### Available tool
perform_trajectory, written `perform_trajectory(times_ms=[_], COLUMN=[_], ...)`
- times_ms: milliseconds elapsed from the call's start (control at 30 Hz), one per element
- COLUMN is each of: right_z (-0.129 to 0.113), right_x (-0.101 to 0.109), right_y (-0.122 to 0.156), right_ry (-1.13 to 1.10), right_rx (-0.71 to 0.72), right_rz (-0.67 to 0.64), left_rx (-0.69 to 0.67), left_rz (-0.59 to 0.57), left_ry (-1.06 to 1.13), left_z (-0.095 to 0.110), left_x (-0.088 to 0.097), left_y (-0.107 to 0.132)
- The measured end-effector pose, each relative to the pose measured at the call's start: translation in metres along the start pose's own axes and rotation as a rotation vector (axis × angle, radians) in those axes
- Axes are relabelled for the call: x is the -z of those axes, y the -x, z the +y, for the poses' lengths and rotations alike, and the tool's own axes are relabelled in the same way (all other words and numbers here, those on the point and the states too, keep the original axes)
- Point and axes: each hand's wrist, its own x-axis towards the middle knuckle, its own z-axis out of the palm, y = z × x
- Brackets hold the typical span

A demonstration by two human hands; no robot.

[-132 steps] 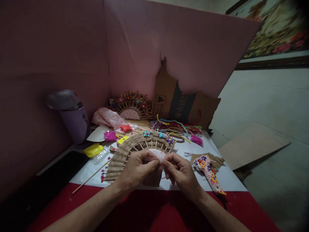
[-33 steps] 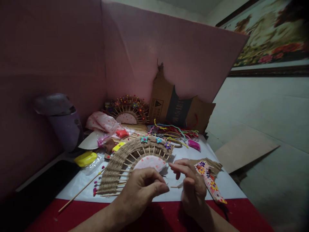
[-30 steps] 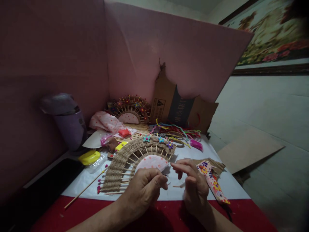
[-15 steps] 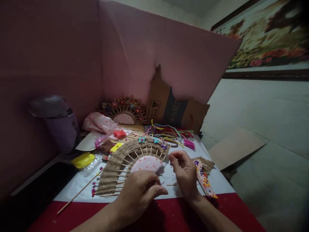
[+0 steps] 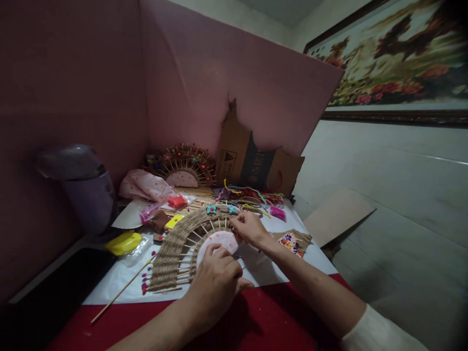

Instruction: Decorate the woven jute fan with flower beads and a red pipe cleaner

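Note:
A half-round woven twine fan point(image 5: 170, 248) with thin stick ribs lies on the white sheet. Its middle is a half disc of pink spotted cloth point(image 5: 223, 241), and turquoise and blue clay flowers point(image 5: 211, 209) sit on its upper rim. My left hand point(image 5: 219, 273) is curled over the lower edge of the half disc, fingertips on it, thumb sticking out to the right. At the upper right end of the woven band, my right hand point(image 5: 252, 229) is pinched closed against the ribs. Whatever is between those fingertips is hidden.
A loose stick point(image 5: 122, 290) lies front left, beside a black flat object point(image 5: 66, 278). Yellow clay point(image 5: 124, 243), a purple lidded container point(image 5: 89, 195), coloured cords point(image 5: 252, 195) and a second fan point(image 5: 183, 168) stand around. Torn cardboard point(image 5: 237, 156) leans behind; a flower-decorated strip point(image 5: 290, 242) lies right.
My right hand has moved up and left onto the fan's right end, now covering the purple flower. My left hand's fingers have shifted onto the spotted half disc. The view has turned slightly right.

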Motion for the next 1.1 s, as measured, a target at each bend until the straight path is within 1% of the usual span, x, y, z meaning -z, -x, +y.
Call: perform_trajectory(times_ms=[100, 167, 200, 300, 333, 367, 400, 433, 500, 533, 567, 600, 633, 700, 733, 800, 867, 933, 1100], right_z=[-0.005, -0.008, -0.01, -0.019, -0.023, -0.027, -0.031, -0.035, -0.041, -0.042, -0.042, -0.041, -0.038, -0.032, -0.029, -0.026, -0.03, -0.038, -0.059], right_x=[-0.003, 0.004, 0.011, 0.043, 0.057, 0.07, 0.084, 0.096, 0.113, 0.116, 0.115, 0.11, 0.102, 0.078, 0.064, 0.038, 0.017, 0.004, -0.015], right_y=[-0.003, -0.004, -0.005, -0.006, -0.005, -0.004, -0.003, -0.001, 0.004, 0.007, 0.01, 0.013, 0.016, 0.021, 0.023, 0.025, 0.025, 0.024, 0.015], right_ry=[-0.014, -0.062, -0.088, -0.226, -0.395, -0.541, -0.641, -0.71, -0.77, -0.76, -0.729, -0.678, -0.611, -0.448, -0.38, -0.247, -0.089, 0.068, 0.351], right_rx=[0.014, 0.024, 0.027, 0.036, 0.053, 0.095, 0.14, 0.191, 0.298, 0.335, 0.356, 0.357, 0.341, 0.285, 0.285, 0.32, 0.385, 0.438, 0.506], right_rz=[0.026, 0.039, 0.045, 0.103, 0.151, 0.208, 0.261, 0.344, 0.5, 0.539, 0.538, 0.487, 0.393, 0.135, 0.045, -0.075, -0.132, -0.166, -0.25], left_rx=[0.03, 0.045, 0.048, 0.047, 0.044, 0.042, 0.04, 0.035, 0.023, 0.015, 0.009, 0.005, 0.005, 0.007, 0.005, -0.009, -0.028, -0.039, -0.063], left_rz=[-0.028, -0.039, -0.04, -0.036, -0.035, -0.033, -0.03, -0.026, -0.019, -0.017, -0.017, -0.018, -0.018, -0.017, -0.016, -0.016, -0.019, -0.018, -0.045], left_ry=[-0.014, -0.016, -0.015, -0.011, -0.011, -0.012, -0.011, -0.01, -0.01, -0.014, -0.019, -0.024, -0.029, -0.033, -0.03, -0.015, -0.008, -0.024, -0.069], left_z=[-0.002, -0.002, -0.002, -0.002, -0.002, -0.002, -0.002, -0.002, -0.002, -0.002, -0.002, -0.002, -0.002, -0.001, -0.001, -0.001, -0.002, -0.002, -0.003], left_x=[-0.002, -0.002, -0.002, -0.001, 0.0, 0.0, 0.0, 0.0, 0.0, -0.001, -0.001, -0.001, -0.001, -0.003, -0.004, -0.007, -0.009, -0.011, -0.012], left_y=[0.0, 0.0, 0.0, 0.0, -0.001, -0.001, -0.001, -0.001, -0.001, -0.001, 0.0, 0.0, 0.0, 0.001, 0.001, 0.002, 0.004, 0.005, 0.008])
